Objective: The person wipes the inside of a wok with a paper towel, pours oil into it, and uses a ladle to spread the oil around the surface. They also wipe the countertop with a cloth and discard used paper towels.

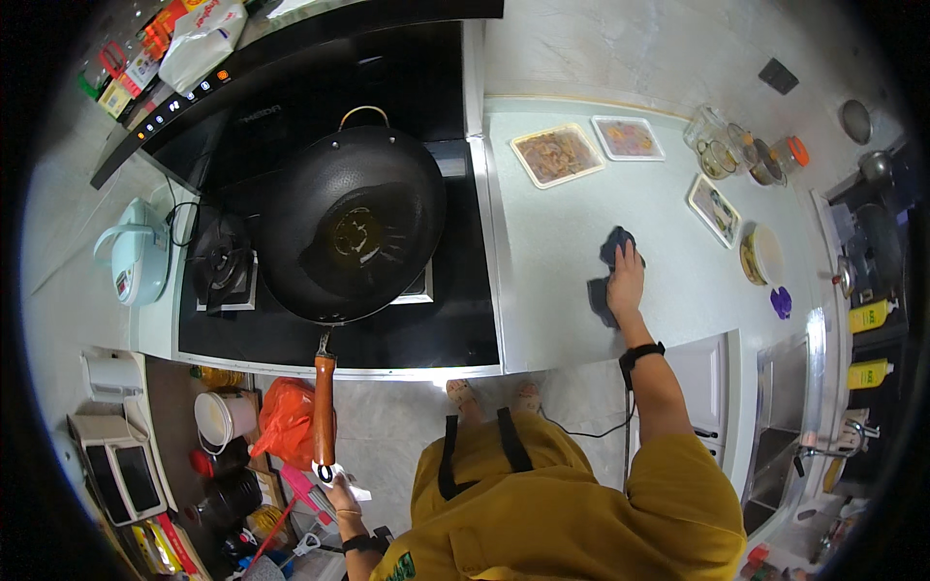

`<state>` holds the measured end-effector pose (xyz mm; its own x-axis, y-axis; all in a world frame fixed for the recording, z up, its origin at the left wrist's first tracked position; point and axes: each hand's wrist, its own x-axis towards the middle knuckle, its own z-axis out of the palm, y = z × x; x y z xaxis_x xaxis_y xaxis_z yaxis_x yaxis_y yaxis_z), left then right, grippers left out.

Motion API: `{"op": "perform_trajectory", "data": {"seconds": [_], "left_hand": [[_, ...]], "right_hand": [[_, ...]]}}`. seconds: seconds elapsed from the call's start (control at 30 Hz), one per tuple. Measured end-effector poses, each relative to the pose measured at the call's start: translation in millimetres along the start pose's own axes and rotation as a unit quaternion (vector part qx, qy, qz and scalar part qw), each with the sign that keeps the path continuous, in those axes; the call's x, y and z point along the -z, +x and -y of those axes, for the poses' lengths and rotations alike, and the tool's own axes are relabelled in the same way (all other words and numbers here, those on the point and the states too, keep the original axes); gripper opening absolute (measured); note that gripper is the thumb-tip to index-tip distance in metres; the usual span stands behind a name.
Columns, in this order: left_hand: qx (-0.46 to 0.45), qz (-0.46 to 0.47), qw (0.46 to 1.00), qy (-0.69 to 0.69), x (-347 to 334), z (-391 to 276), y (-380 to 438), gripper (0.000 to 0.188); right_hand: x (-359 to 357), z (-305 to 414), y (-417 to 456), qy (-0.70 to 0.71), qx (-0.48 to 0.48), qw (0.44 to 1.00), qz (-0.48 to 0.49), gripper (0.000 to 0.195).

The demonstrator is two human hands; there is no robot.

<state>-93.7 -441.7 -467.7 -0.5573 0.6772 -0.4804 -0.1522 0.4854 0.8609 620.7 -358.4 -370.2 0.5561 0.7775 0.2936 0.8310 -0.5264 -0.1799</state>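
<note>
A dark cloth [617, 242] lies under the fingers of my right hand [626, 285], pressed on the pale countertop [552, 290] right of the stove. Low at the left, my left hand [344, 497] is closed on a white tissue or cloth [356, 488], just below the end of the wok's wooden handle [325, 414]. The large black wok [305, 189] sits on the cooktop with a small pool of oil [356, 236] in its bottom.
Trays of sliced food [558, 155] stand at the counter's back, with glass cups [718, 161] farther right. A sink [774, 465] is at the right. Left of the wok are a bare burner [220, 254] and a mint-green appliance [142, 254]; a red plastic bag [287, 421] is below the stove.
</note>
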Motion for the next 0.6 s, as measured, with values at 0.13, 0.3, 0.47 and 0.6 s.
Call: {"op": "perform_trajectory", "data": {"seconds": [0.13, 0.3, 0.47, 0.6], "left_hand": [[0.041, -0.005, 0.999, -0.014, 11.9, 18.8, -12.9, 0.011], [0.199, -0.054, 0.967, -0.148, 17.9, 29.6, -66.8, 0.012], [0.157, -0.041, 0.981, -0.104, 20.7, 17.7, -88.2, 0.011], [0.135, -0.049, 0.986, -0.082, 4.5, 38.2, -98.8, 0.011]], "right_hand": [[-6.4, 55.2, -51.3, -0.016, 0.131, 0.991, 0.031, 0.044], [-12.1, 70.0, -16.0, 0.104, 0.257, 0.953, 0.126, 0.043], [-24.3, 58.8, 29.8, 0.134, 0.217, 0.965, 0.062, 0.045], [30.2, 24.3, -75.1, 0.183, 0.306, 0.922, 0.150, 0.047]]}}
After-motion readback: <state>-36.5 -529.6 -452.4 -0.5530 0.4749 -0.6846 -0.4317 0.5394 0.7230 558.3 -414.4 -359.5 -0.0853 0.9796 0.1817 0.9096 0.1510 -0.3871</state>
